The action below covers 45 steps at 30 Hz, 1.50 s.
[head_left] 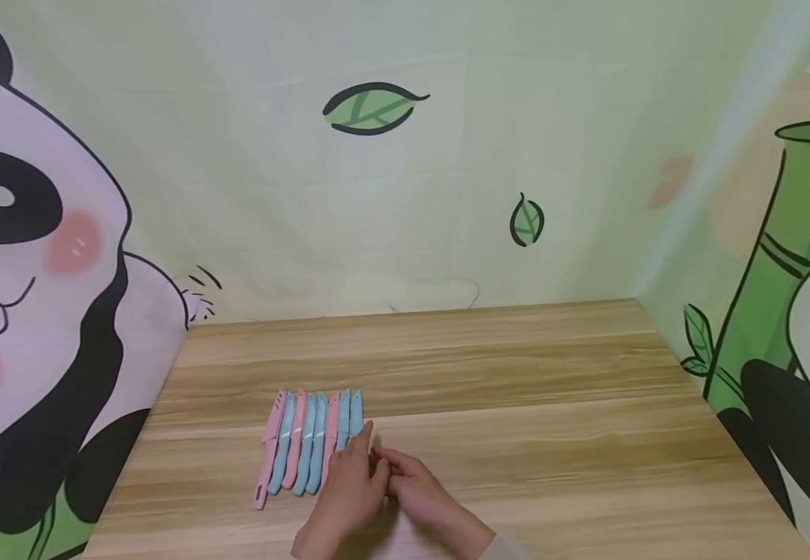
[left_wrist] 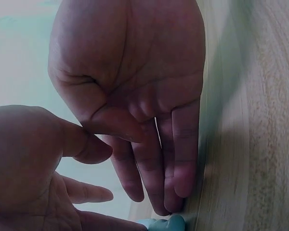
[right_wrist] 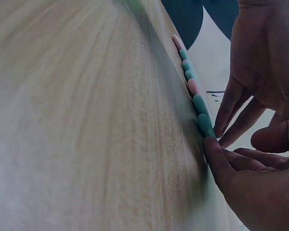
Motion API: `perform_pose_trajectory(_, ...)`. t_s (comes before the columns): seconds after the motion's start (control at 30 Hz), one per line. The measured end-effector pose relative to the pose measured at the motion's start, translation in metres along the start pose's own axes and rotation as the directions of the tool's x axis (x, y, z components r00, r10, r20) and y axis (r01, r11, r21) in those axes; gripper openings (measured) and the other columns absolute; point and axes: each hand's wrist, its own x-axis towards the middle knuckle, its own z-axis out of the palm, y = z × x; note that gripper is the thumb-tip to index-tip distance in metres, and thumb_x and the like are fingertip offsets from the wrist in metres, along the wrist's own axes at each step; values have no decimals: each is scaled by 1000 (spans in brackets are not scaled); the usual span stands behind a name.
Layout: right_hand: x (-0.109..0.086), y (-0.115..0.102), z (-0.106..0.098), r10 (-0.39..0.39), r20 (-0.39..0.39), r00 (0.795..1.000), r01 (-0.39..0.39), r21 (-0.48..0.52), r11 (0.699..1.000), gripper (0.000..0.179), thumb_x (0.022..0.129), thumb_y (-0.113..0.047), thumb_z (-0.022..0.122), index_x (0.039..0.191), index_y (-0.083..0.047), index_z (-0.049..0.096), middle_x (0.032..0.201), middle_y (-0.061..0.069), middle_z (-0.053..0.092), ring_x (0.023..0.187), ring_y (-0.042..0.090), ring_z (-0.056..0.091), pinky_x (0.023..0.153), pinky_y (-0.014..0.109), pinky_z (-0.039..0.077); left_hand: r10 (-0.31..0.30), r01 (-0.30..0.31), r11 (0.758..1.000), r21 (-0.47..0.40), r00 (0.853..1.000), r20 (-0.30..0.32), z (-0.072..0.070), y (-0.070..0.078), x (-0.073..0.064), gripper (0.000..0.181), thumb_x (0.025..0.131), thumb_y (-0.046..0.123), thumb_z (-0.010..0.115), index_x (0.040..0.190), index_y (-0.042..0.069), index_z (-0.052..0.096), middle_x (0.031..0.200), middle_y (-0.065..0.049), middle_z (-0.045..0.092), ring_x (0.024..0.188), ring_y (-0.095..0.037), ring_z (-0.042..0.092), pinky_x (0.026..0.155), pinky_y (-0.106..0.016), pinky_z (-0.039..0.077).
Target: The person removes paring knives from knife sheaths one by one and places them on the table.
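Note:
Several small knives with pink and light-blue handles and matching blades or covers lie side by side in a row. The pink knife (head_left: 270, 451) at the left end has slots in its blade. My left hand (head_left: 350, 484) is over the right end of the row, fingers extended, hiding the lower parts of the last blue knives (head_left: 356, 412). Beside that end is my right hand (head_left: 424, 491), its little-finger side low by the wood. In the right wrist view, its extended fingertips (right_wrist: 213, 147) touch the nearest blue handle (right_wrist: 205, 126). Both thumbs lie close together.
The knives lie on a wood-grain table (head_left: 552, 435), left of its middle. Behind it hangs a pale green backdrop (head_left: 272, 194) with printed leaves. A printed panda (head_left: 20, 311) is at the left and green bamboo (head_left: 762, 288) at the right.

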Motion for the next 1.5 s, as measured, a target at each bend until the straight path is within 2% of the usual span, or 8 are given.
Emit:
perform_pose_trajectory(0.23, 1, 1, 0, 6, -2, 1000, -6, 2, 1000, 57, 94, -1, 51, 149, 13, 44, 152, 27, 51, 144, 38, 45, 99, 18, 45, -7, 7, 1000, -16, 1000, -2, 2, -2, 1, 64, 100, 22, 60, 156, -1, 39, 153, -27, 49, 136, -56, 45, 111, -69, 40)
perform_pose_trajectory(0.43, 1, 1, 0, 7, -5, 1000, -7, -16, 1000, 54, 97, -3, 51, 148, 12, 45, 152, 26, 51, 146, 39, 44, 108, 26, 43, 21, -21, 999, -33, 1000, -9, 3, -3, 3, 63, 100, 20, 60, 155, -3, 39, 150, -28, 51, 121, -36, 57, 109, -63, 46)
perform_pose_trajectory(0.63, 1, 0, 1, 8, -18, 1000, -9, -20, 1000, 52, 97, -3, 52, 147, 10, 49, 153, 25, 51, 146, 39, 44, 111, 30, 43, 29, -30, 998, -48, 999, -28, 2, -1, 3, 63, 100, 19, 60, 155, -4, 39, 151, -30, 51, 134, -40, 54, 113, -63, 44)
perform_pose_trajectory(0.73, 0, 0, 0, 9, -18, 1000, -9, -11, 1000, 53, 94, -2, 53, 145, 10, 50, 151, 24, 53, 142, 36, 49, 105, 24, 46, 40, -41, 998, -39, 998, -44, 1, 0, 3, 63, 99, 17, 61, 154, -5, 40, 146, -28, 55, 116, -34, 61, 104, -57, 51)
perform_pose_trajectory(0.87, 0, 1, 0, 14, 1, 1000, -14, 77, 997, 57, 90, 5, 48, 146, 13, 46, 148, 28, 55, 133, 29, 57, 98, 22, 53, 27, -29, 999, -27, 998, -64, -1, 1, 5, 62, 98, 15, 62, 153, -4, 42, 139, -25, 60, 95, -26, 58, 90, -47, 52)
perform_pose_trajectory(1.03, 0, 1, -1, 26, 15, 1000, -28, 160, 987, 58, 90, 8, 41, 147, 18, 40, 147, 34, 53, 130, 31, 61, 102, 33, 57, -8, 7, 1000, -13, 998, -63, -2, 1, 7, 59, 98, 9, 61, 153, -2, 43, 139, -29, 60, 113, -34, 62, 101, -56, 52)
perform_pose_trajectory(1.2, 2, 2, -2, 28, 16, 999, -30, 185, 982, 56, 93, 7, 41, 147, 18, 39, 148, 36, 50, 131, 36, 61, 102, 38, 58, -60, 59, 998, -18, 996, -68, -3, 1, 10, 62, 92, -3, 62, 152, -1, 45, 142, -31, 58, 133, -47, 55, 110, -62, 47)
perform_pose_trajectory(1.5, 2, 0, -4, 87, -9, 996, -83, 202, 976, 55, 93, 5, 44, 148, 13, 44, 147, 31, 54, 123, 25, 65, 99, 39, 59, -83, 86, 996, 26, 990, -113, 1, -4, 15, 59, 90, -4, 68, 146, -5, 50, 123, -25, 68, 117, -40, 66, 101, -57, 54)
